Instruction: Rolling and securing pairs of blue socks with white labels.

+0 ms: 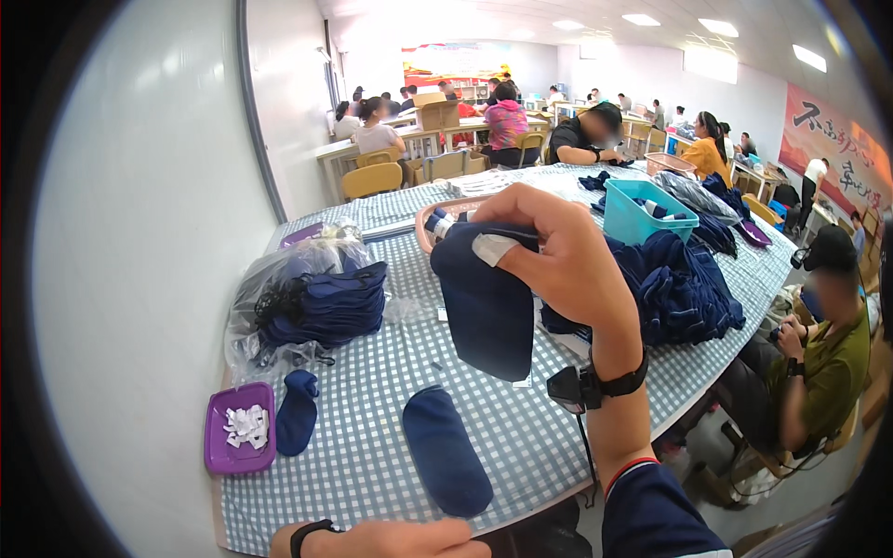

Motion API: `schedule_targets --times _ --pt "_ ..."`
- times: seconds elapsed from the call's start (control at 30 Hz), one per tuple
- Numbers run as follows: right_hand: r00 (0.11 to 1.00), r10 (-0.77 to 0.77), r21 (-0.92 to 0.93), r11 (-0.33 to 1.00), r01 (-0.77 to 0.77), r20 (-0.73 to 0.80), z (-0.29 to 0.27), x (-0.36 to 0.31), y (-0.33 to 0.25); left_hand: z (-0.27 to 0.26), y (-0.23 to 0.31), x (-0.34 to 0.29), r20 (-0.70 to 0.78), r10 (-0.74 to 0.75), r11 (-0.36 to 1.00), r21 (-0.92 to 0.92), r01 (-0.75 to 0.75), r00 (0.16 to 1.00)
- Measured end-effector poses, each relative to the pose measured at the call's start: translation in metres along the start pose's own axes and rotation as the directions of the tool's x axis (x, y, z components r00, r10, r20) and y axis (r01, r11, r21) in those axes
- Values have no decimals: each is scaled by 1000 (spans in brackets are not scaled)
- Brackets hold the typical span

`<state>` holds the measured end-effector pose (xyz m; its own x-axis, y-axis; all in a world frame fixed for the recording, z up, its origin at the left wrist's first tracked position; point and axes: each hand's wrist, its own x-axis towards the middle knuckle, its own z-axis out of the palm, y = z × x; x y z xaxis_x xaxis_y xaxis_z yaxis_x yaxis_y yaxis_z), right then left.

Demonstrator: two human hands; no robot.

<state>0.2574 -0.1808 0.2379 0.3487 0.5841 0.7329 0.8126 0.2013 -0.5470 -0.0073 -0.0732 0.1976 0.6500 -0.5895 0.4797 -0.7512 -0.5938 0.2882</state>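
Above the gingham tablecloth [367,437], our right hand [567,242] is pinched on a hanging navy fabric piece [484,312], its thumb tip wrapped in white. Our left hand [395,539] lies at seven o'clock, cut off by the lower edge; we cannot tell whether it grips anything. From the held piece, we see a flat navy piece [446,453] at six o'clock, a purple tray [217,442] of white scraps [246,427] at eight, a navy stack [326,307] at nine, a heaped navy pile [688,293] at three and a turquoise basket [642,223] at two.

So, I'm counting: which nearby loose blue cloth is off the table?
The cloth in the right hand; the flat cloth and, by the purple tray, the narrow cloth lie on the table.
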Motion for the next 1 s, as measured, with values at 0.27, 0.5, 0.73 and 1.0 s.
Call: schedule_targets --times 0.27,0.5,0.73,1.0 --pt "1000 -20 31 999 21 -5 -3 0 -2 4 -11 -17 566 361 514 542 -665 741" --pt "1000 5 36 999 -5 -8 0 1 1 7 -1 8 -40 93 994 60 -91 995" --pt "999 -51 -2 999 51 -8 1 3 6 8 -6 14 -44 137 980 155 -128 990" --pt "994 -105 -39 994 106 31 5 -6 -2 17 9 21 -43 67 951 306 -51 997"
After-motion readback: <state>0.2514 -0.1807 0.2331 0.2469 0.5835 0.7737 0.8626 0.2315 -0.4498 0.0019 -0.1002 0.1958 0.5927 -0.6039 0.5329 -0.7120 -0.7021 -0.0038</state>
